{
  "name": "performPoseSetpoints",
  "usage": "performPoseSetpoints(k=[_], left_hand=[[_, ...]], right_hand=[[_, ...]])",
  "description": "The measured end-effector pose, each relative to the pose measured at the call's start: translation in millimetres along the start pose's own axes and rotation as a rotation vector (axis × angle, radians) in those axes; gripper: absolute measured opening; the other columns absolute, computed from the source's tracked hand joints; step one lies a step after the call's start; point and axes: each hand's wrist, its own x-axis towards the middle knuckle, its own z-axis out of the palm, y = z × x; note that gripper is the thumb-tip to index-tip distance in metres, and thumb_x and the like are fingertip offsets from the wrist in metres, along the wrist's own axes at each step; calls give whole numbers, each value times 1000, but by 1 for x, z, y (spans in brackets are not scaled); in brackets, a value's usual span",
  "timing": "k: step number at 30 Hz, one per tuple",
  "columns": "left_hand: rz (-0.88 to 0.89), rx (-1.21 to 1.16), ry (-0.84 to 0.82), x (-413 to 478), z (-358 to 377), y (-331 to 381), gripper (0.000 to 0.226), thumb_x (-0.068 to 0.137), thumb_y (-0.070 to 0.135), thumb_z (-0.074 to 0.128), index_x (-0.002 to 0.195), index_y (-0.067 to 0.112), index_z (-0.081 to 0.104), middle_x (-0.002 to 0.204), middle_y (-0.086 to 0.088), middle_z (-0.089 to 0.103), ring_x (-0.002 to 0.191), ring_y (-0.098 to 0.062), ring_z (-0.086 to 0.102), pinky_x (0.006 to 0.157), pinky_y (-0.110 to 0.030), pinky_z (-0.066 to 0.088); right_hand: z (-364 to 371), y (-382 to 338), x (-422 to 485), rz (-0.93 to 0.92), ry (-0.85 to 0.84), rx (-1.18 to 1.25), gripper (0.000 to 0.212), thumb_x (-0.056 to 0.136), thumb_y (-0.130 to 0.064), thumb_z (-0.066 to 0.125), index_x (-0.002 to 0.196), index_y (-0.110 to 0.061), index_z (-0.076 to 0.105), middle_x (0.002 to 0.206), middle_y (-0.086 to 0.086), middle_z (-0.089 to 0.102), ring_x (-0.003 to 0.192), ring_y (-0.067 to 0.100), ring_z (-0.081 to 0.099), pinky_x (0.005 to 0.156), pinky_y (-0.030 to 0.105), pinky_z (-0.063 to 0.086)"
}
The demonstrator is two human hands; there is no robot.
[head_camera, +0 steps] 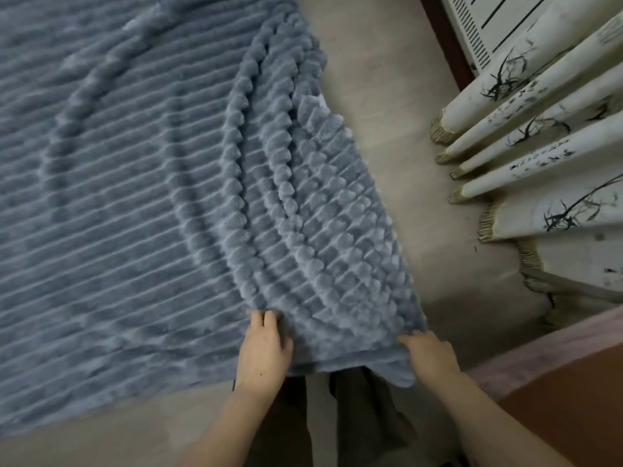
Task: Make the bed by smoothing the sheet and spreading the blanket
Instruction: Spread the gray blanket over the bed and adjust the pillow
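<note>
Fingers (266, 320) of your left hand (263, 352) curled into a blanket fold | your right hand (429, 355) clamped on the near corner, fingertips hidden under the cloth | blanket (135, 197) blue-grey, ribbed, spread across beige sheet (101, 429), curved ridges running up from your grip | printed curtain (539, 156) hangs at right.

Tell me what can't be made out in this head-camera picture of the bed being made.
Head view:
Blue-grey ribbed fleece blanket: its far and left parts are cut off by the frame edges.
Beige sheet: mostly hidden under the blanket, so its wrinkles are unknown.
Right hand: its fingers are hidden beneath the blanket edge it grips.
Left hand: fingertips curl out of sight into a blanket fold.
</note>
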Motion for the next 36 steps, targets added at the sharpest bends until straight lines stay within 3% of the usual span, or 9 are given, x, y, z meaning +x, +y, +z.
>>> performPoseSetpoints(k=[4,9,15,20,22,25,29,33,36], left_hand=[[101,-37,-27,1,21,27,49,94,29,57,140,23,41,130,7,34,102,-13,56,83,-24,50],[12,-159,8,12,26,46,43,93,33,58,135,23,50,122,8,39,111,-15,53,92,-27,48],[-55,-254,127,26,13,38,36,95,27,56,131,21,53,121,7,48,119,-15,45,101,-34,43],[-62,-261,293,28,-2,25,37,93,22,57,129,21,53,129,6,42,120,-18,47,102,-36,43],[-81,-243,362,27,-7,20,44,94,25,56,136,23,47,142,5,34,130,-19,39,107,-38,39],[-170,-207,398,25,-8,11,64,95,35,55,151,31,23,161,1,5,146,-25,16,114,-46,25],[-354,-110,138,29,-2,-3,79,95,56,40,151,37,-12,158,-2,-28,147,-32,-16,116,-60,6],[-261,-53,-19,23,10,-12,77,93,66,28,143,39,-25,149,5,-42,139,-33,-35,113,-63,-2],[-110,4,-127,17,13,-14,73,94,65,26,142,44,-24,149,11,-42,134,-30,-42,112,-63,-8]], right_hand=[[-27,-5,19,-71,-176,175,24,96,-25,48,111,-16,64,115,4,62,105,22,59,85,31,46],[-82,-25,35,-142,357,575,27,93,-25,58,117,-12,58,118,12,56,105,28,58,84,28,43],[-143,-80,72,-138,306,643,63,85,-41,68,135,-12,44,133,8,48,117,28,53,90,35,46],[-155,-87,87,-3,399,634,18,87,-16,67,83,-11,50,75,1,53,83,27,59,51,23,30],[-162,-78,81,-34,376,715,23,87,-9,65,74,-12,47,68,2,50,76,23,53,58,27,36],[-171,-49,70,23,463,783,7,86,-6,64,88,-2,59,82,15,59,81,27,56,78,41,46],[-161,-9,67,258,439,802,11,84,-2,68,88,5,60,84,20,59,83,33,57,86,52,48],[-149,-25,79,335,284,720,20,87,-8,66,73,-6,52,95,28,63,89,36,58,91,53,49],[-163,-58,88,213,448,748,25,91,-26,62,103,-5,56,112,22,62,104,38,58,94,53,47]])
